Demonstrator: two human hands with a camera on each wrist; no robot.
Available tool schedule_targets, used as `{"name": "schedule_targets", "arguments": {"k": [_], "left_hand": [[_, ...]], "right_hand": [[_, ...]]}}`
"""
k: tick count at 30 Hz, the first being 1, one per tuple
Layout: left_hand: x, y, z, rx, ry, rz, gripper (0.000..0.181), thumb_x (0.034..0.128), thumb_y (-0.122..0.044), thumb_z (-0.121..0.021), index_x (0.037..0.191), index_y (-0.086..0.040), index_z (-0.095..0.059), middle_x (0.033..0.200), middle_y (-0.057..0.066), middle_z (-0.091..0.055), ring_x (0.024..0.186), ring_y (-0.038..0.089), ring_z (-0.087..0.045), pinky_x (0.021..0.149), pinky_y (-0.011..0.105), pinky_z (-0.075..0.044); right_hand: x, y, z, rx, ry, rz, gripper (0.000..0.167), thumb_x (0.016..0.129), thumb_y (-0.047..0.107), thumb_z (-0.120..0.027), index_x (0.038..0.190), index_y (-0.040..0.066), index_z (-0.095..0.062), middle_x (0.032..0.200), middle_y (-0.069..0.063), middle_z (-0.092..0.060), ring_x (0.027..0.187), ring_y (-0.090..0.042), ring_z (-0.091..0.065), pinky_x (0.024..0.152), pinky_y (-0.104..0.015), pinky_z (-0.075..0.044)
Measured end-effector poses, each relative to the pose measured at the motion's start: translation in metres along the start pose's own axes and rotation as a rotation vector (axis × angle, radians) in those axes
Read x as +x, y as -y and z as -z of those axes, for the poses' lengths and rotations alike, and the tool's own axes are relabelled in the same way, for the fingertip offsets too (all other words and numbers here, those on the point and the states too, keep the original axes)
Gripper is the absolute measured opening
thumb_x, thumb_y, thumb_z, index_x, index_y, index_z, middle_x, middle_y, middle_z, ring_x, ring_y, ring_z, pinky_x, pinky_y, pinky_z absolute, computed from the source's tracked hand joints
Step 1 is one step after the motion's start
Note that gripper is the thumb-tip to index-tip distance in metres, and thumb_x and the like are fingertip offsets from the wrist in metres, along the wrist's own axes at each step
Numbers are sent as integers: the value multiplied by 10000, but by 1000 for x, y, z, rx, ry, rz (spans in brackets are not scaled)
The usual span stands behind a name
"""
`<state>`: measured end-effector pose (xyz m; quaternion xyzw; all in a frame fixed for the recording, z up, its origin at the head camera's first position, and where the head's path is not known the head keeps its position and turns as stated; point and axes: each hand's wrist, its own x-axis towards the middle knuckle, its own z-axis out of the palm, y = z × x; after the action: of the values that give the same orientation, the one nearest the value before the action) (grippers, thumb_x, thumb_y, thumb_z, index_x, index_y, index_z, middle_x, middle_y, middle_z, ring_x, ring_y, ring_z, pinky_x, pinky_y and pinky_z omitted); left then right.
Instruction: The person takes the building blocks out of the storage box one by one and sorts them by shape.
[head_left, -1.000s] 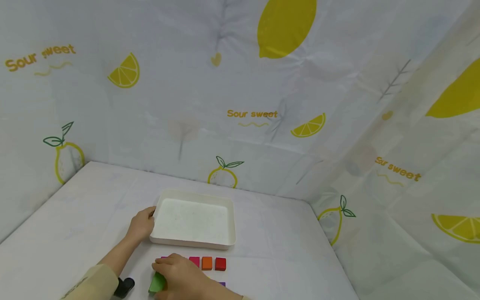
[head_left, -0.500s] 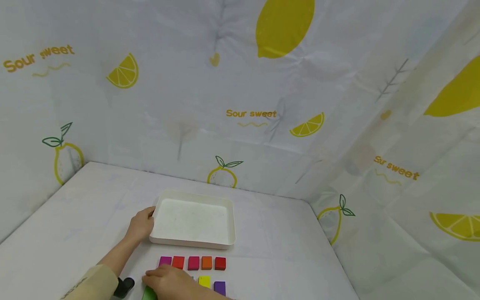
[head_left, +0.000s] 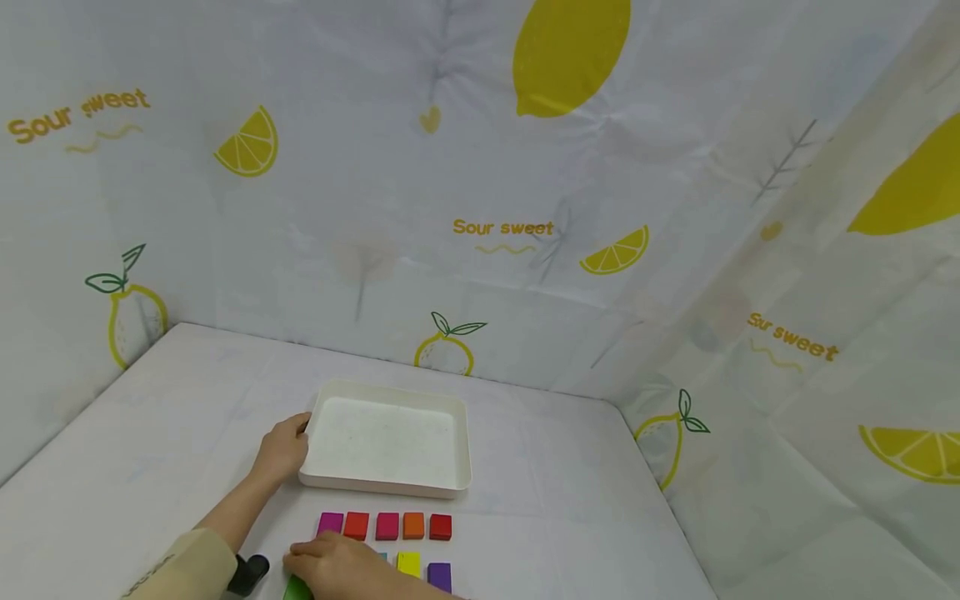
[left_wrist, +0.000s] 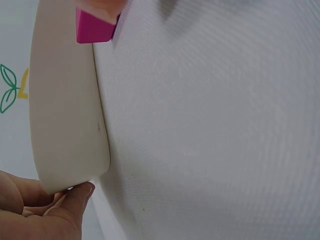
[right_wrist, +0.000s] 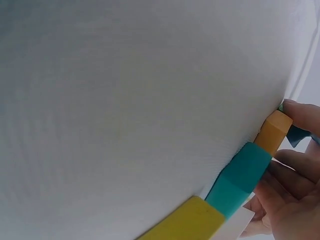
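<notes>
My left hand (head_left: 283,447) holds the left end of a shallow white tray (head_left: 386,490); in the left wrist view its thumb and fingers (left_wrist: 75,197) meet the tray wall. At the bottom of the head view, my right hand (head_left: 339,568) grips a green block (head_left: 297,588), partly covered by the fingers and cut off by the frame edge. Beyond that hand lies a row of blocks: magenta (head_left: 330,523), red-orange (head_left: 356,526), pink (head_left: 387,526), orange (head_left: 413,526) and red (head_left: 440,527). A yellow block (head_left: 408,562) and a purple block (head_left: 439,574) lie nearer.
In the right wrist view, a teal block (right_wrist: 240,175), an orange-brown block (right_wrist: 273,131) and a mustard block (right_wrist: 185,220) line up beside the right hand. A black object (head_left: 248,575) shows by the left sleeve (head_left: 187,567). A lemon-print cloth wall (head_left: 360,208) rises behind the table.
My right hand has moved left and nearer to me with the green block, uncovering the magenta, red-orange and yellow blocks. It barely moves in the last half second. The left hand stays put.
</notes>
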<state>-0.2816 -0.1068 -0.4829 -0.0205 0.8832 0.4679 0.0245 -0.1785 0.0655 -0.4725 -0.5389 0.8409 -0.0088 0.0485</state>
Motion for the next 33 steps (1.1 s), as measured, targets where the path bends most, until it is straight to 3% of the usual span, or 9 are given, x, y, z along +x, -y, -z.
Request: {"name": "schedule_targets", "arguments": {"k": [9, 14, 20, 24, 28, 33], "left_hand": [[0, 0, 1, 5, -6, -1, 486, 989, -7, -293, 1444, 160, -334, 1446, 379, -411, 1378, 548, -350, 1129, 637, -355], [1, 0, 1, -1, 0, 3, 487, 989, -9, -291, 1446, 155, -335, 1455, 378, -399, 1380, 551, -344, 1129, 638, -354], [4, 0, 1, 5, -4, -7, 485, 978, -3, -302, 1431, 159, -358, 1437, 378, -422, 1361, 554, -379, 1112, 639, -381], [5, 1, 0, 6, -6, -11, 480, 980, 3, -300, 1427, 167, -358, 1433, 383, -422, 1360, 556, -374, 1110, 642, -379], [4, 1, -2, -8, 1, -1, 483, 983, 4, -291, 1433, 175, -335, 1444, 387, -404, 1371, 559, -351, 1122, 641, -356], [4, 0, -4, -11, -3, 1, 485, 985, 1, -292, 1434, 180, -326, 1444, 392, -402, 1370, 560, -355, 1119, 635, -362]], "right_hand": [[0, 1, 2, 17, 50, -29, 499, 967, 428, -583, 1382, 152, -567, 1412, 68, -601, 1265, 6, -572, 1041, -60, -433], [-4, 1, 16, -1, 23, -74, 545, 951, 461, -600, 1407, 167, -550, 1439, 78, -576, 1313, -3, -542, 1050, -78, -439], [-17, -16, 35, -59, -224, -158, 493, 981, 424, -565, 1361, 111, -588, 1408, -1, -611, 1302, -93, -582, 1066, -182, -487], [-27, -45, 43, -59, -371, -300, 487, 994, 395, -551, 1367, 82, -580, 1423, -53, -598, 1304, -162, -589, 1072, -278, -514], [-43, -79, 41, -85, -457, -470, 499, 994, 380, -556, 1379, 63, -564, 1431, -96, -584, 1306, -229, -582, 1073, -364, -522], [-64, -111, 31, -75, -483, -636, 510, 982, 352, -583, 1389, 46, -548, 1447, -127, -559, 1314, -291, -568, 1075, -436, -513]]}}
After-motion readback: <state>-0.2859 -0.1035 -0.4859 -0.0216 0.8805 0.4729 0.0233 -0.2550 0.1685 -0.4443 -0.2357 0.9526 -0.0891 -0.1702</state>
